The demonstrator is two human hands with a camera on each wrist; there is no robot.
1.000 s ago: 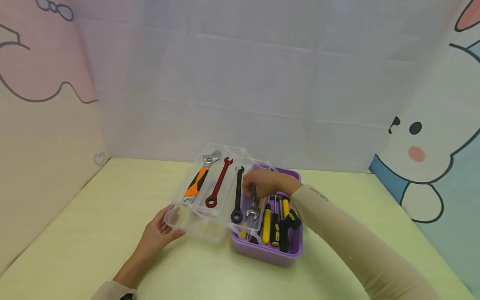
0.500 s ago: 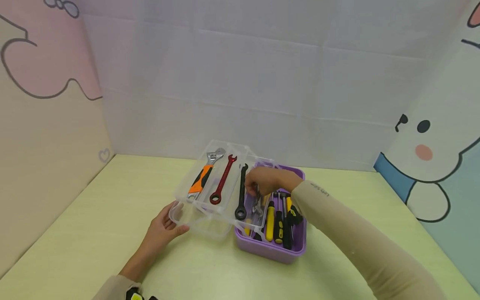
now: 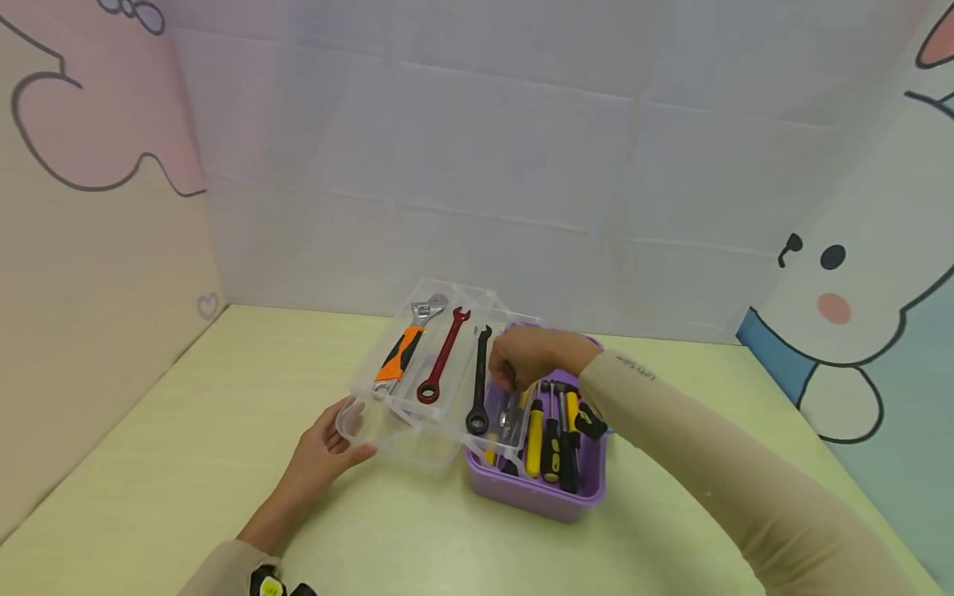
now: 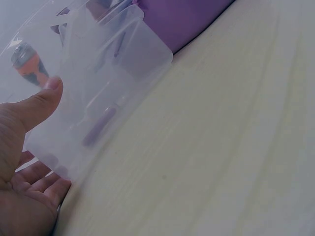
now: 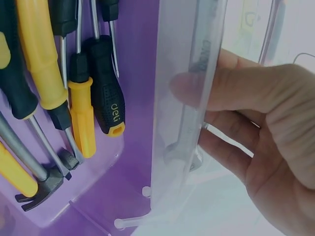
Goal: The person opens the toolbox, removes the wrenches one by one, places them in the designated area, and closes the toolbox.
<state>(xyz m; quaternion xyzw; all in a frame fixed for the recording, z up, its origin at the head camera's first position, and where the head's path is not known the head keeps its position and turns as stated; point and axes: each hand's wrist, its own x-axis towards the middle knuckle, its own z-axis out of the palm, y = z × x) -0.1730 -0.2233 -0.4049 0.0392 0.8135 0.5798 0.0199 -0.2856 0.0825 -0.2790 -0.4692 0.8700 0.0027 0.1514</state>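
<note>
My left hand (image 3: 316, 454) holds the left corner of a clear plastic lid (image 3: 423, 458), thumb on one side and fingers on the other. My right hand (image 3: 532, 354) reaches into the right compartment of the clear tray (image 3: 370, 360), its fingers around a silver wrench (image 3: 506, 420). In the right wrist view the tray's translucent wall partly veils the wrench (image 5: 188, 130) and the thumb. The other compartments hold an orange-handled adjustable wrench (image 3: 401, 354), a red wrench (image 3: 445, 356) and a black wrench (image 3: 480, 381). The tray overhangs the purple toolbox (image 3: 532, 497).
Inside the toolbox lie several screwdrivers, among them a yellow-handled one (image 3: 534, 440), and a claw hammer (image 5: 44, 184). The toolbox stands on a pale yellow table (image 3: 402, 538). A white cloth backdrop (image 3: 477, 165) rises behind the table.
The right hand has lowered the silver wrench deeper into the tray's right compartment. The left hand keeps its hold on the lid, and the head view has shifted slightly.
</note>
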